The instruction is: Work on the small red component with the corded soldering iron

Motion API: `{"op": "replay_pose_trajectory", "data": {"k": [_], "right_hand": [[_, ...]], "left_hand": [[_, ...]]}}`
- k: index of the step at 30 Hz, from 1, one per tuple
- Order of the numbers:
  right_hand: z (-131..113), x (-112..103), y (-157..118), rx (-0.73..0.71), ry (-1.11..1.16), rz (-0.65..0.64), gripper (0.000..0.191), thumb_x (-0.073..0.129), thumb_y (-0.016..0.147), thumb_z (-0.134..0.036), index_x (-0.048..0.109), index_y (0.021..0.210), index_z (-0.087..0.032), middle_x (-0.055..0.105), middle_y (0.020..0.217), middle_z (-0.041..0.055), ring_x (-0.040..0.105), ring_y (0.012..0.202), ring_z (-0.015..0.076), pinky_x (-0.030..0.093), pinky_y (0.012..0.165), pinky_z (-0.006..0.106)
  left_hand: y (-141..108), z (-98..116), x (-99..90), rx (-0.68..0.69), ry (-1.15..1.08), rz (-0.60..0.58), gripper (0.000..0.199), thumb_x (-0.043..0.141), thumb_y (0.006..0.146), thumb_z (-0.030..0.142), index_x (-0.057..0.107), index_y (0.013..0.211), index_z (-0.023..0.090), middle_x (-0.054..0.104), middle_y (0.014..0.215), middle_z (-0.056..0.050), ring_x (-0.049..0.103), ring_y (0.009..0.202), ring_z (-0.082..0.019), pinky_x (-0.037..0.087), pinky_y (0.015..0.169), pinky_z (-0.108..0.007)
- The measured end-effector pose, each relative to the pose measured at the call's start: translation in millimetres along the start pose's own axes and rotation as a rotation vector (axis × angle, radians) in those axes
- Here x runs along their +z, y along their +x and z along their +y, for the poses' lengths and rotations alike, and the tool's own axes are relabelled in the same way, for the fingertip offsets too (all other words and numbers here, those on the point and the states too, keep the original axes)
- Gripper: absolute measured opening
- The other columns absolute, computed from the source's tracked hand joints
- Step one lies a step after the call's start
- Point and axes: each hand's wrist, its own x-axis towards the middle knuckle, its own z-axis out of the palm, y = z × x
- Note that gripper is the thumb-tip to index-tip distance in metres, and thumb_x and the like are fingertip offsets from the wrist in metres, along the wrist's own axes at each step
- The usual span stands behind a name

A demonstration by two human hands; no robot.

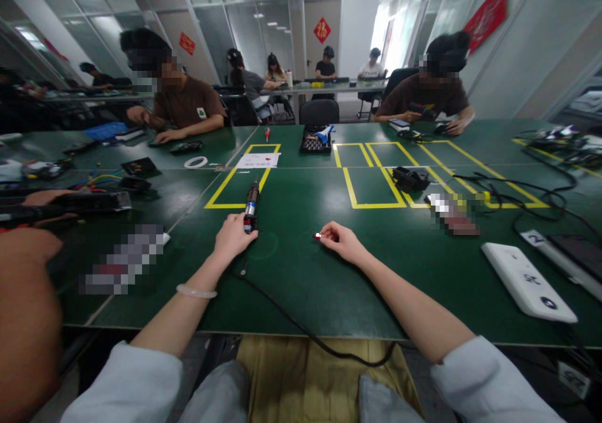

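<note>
At right hand (342, 241), indistinct piece (317, 236)

The green table (301, 304) bears yellow tape (379, 206) and paper (256, 161).

On the worktop (291, 297), the paper (256, 161) lies behind the tool (253, 200), the ring (189, 165) left of the paper, the case (315, 151) behind it rightward, the device (522, 279) near right.

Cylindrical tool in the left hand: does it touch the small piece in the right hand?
Apart. The head view shows it plainly: the left hand holds the cylindrical tool, the right hand pinches the small piece, and green table shows between them.
</note>
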Motion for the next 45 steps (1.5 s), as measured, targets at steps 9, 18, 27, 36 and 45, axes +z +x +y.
{"op": "replay_pose_trajectory", "data": {"k": [9,18,27,36,45], "right_hand": [[-4.3,-0.1,0.2,-0.016,-0.118,0.042,0.014,0.06,0.081,-0.028,0.057,0.09,-0.016,0.06,0.073,-0.0008,0.053,0.062,0.0108,0.043,0.061,0.023],[-0.7,-1.1,0.4,-0.016,-0.231,0.079,0.01,0.06,0.082,-0.023,0.057,0.089,-0.018,0.063,0.075,-0.0004,0.056,0.063,0.0116,0.044,0.061,0.023],[-0.7,-0.4,1.5,-0.018,-0.384,0.077,0.008,0.063,0.08,-0.019,0.058,0.087,-0.018,0.063,0.072,-0.0011,0.056,0.062,0.0117,0.042,0.061,0.022],[-2.4,0.2,1.1,-0.061,-0.335,0.107,0.008,0.062,0.083,-0.021,0.065,0.087,-0.015,0.067,0.079,0.003,0.058,0.066,0.0127,0.045,0.064,0.023],[0.0,-2.3,0.3,-0.054,-0.287,0.162,0.015,0.054,0.083,-0.015,0.067,0.088,-0.016,0.07,0.076,0.0015,0.06,0.063,0.0125,0.044,0.063,0.023]], "left_hand": [[-19.6,91.4,8.2,0.186,-0.068,-0.002,0.05,0.061,0.078,0.039,0.05,0.122,0.018,0.053,0.121,-0.011,0.054,0.107,-0.026,0.049,0.084,-0.034],[-37.2,138.8,16.5,0.351,-0.142,-0.022,0.058,0.062,0.079,0.037,0.043,0.13,0.018,0.051,0.127,-0.011,0.052,0.113,-0.026,0.048,0.085,-0.033],[-45.0,148.8,18.0,0.401,-0.192,-0.037,0.054,0.061,0.079,0.035,0.044,0.129,0.019,0.051,0.126,-0.011,0.052,0.113,-0.026,0.048,0.087,-0.033],[-47.0,150.7,16.2,0.395,-0.161,-0.033,0.055,0.059,0.081,0.036,0.042,0.131,0.019,0.051,0.126,-0.011,0.053,0.113,-0.025,0.047,0.087,-0.032],[-46.4,152.1,13.3,0.412,-0.076,-0.007,0.06,0.062,0.081,0.046,0.043,0.131,0.018,0.053,0.122,-0.011,0.055,0.106,-0.026,0.047,0.083,-0.033]]}}
